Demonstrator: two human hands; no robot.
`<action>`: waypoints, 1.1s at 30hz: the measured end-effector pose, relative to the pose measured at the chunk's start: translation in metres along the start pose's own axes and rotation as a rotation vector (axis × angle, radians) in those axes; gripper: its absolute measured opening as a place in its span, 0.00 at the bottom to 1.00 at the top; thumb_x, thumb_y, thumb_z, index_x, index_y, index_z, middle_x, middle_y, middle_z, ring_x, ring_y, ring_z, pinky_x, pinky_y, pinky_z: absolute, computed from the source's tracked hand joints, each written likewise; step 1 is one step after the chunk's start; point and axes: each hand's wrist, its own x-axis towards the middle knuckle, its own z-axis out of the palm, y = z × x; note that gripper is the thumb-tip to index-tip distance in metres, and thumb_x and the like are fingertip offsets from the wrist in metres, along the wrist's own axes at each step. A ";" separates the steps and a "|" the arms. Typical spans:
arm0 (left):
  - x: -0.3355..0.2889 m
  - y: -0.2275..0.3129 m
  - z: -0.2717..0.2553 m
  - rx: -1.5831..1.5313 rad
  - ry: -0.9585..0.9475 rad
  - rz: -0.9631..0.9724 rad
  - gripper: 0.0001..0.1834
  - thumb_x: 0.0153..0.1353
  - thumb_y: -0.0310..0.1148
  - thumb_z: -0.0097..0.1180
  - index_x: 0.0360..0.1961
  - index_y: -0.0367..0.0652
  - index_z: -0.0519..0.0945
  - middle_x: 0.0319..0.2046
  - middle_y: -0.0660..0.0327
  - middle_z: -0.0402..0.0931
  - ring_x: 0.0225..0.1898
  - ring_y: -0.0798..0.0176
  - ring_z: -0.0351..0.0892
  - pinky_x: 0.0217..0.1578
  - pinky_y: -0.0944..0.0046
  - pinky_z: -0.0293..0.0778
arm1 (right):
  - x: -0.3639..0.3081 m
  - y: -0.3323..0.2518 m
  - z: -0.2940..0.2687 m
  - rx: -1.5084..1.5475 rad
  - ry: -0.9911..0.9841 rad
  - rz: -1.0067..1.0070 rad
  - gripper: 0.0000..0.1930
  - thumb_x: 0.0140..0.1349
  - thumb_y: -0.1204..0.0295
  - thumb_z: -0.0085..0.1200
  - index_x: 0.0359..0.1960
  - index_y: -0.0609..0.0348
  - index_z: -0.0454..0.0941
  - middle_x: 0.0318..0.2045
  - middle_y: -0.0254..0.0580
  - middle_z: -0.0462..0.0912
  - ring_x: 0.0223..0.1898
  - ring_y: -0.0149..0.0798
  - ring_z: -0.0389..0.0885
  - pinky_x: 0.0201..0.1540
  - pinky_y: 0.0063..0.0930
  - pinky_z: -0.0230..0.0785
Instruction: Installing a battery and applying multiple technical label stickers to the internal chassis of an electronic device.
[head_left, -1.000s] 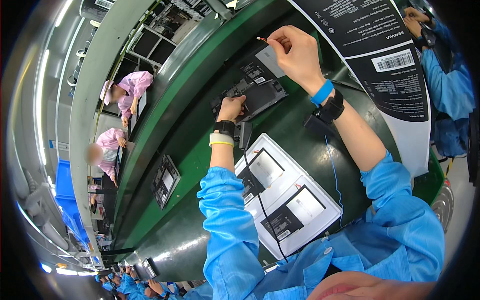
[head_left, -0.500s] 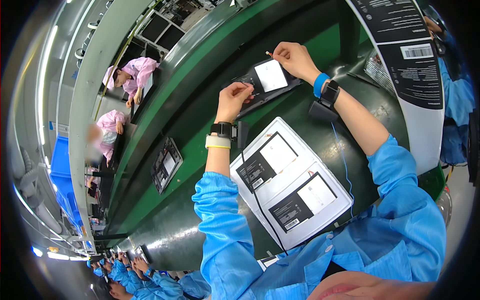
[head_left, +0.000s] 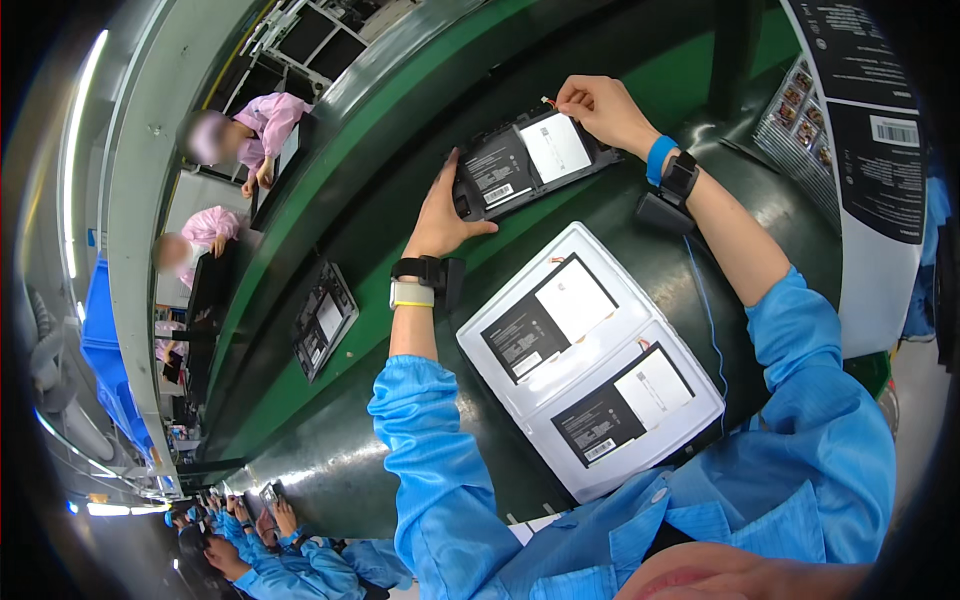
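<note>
A flat battery pack (head_left: pixel 497 168), half black and half white, lies in a dark device casing (head_left: pixel 520 203) on the green bench. My left hand (head_left: pixel 438 215) is at the casing's left end, its fingers stretched along that edge and its thumb spread apart near the front corner. At the far right corner, my right hand (head_left: pixel 600 110) pinches the battery's thin cable; a small white connector (head_left: pixel 547 100) sticks out left of the fingertips. Closer to me is a white foam tray (head_left: pixel 490 385) with two more batteries, one in the upper recess (head_left: pixel 520 335) and one in the lower (head_left: pixel 595 425).
Another open device casing (head_left: pixel 325 320) lies on the green strip to the left. A stack of silvery packs (head_left: pixel 790 125) and a large sheet with black printed panels (head_left: pixel 880 190) stand at the right. A blue cord (head_left: pixel 708 320) runs beside the tray. Other people sit along the line.
My left hand has moved off the battery's face to the casing's left edge and spread out. My right hand still pinches at the far corner. The battery now shows fully in the casing.
</note>
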 end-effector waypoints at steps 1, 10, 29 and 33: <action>0.000 0.000 0.002 -0.086 -0.037 0.002 0.70 0.32 0.32 0.83 0.77 0.47 0.51 0.70 0.43 0.62 0.72 0.40 0.58 0.71 0.48 0.60 | 0.000 0.002 0.000 0.001 0.012 0.029 0.04 0.63 0.76 0.60 0.35 0.65 0.81 0.28 0.42 0.85 0.31 0.35 0.83 0.38 0.28 0.75; 0.011 -0.005 -0.004 0.140 -0.114 -0.018 0.69 0.31 0.36 0.83 0.77 0.52 0.55 0.67 0.50 0.69 0.63 0.43 0.66 0.69 0.53 0.63 | -0.004 0.015 0.012 -0.003 -0.018 0.033 0.06 0.64 0.75 0.60 0.37 0.67 0.83 0.31 0.44 0.87 0.32 0.35 0.84 0.40 0.28 0.76; 0.019 -0.008 -0.004 0.203 -0.170 0.003 0.65 0.25 0.36 0.84 0.72 0.50 0.65 0.70 0.49 0.65 0.68 0.38 0.61 0.71 0.50 0.61 | -0.012 0.022 0.030 0.051 0.046 -0.016 0.07 0.64 0.75 0.60 0.37 0.68 0.80 0.30 0.46 0.86 0.33 0.37 0.85 0.40 0.30 0.77; 0.017 -0.013 -0.005 0.223 -0.175 -0.020 0.66 0.19 0.32 0.84 0.70 0.51 0.67 0.69 0.49 0.65 0.68 0.36 0.60 0.70 0.47 0.65 | -0.017 0.013 0.015 -0.054 -0.152 -0.009 0.14 0.64 0.69 0.63 0.44 0.66 0.79 0.44 0.46 0.82 0.46 0.36 0.82 0.50 0.30 0.75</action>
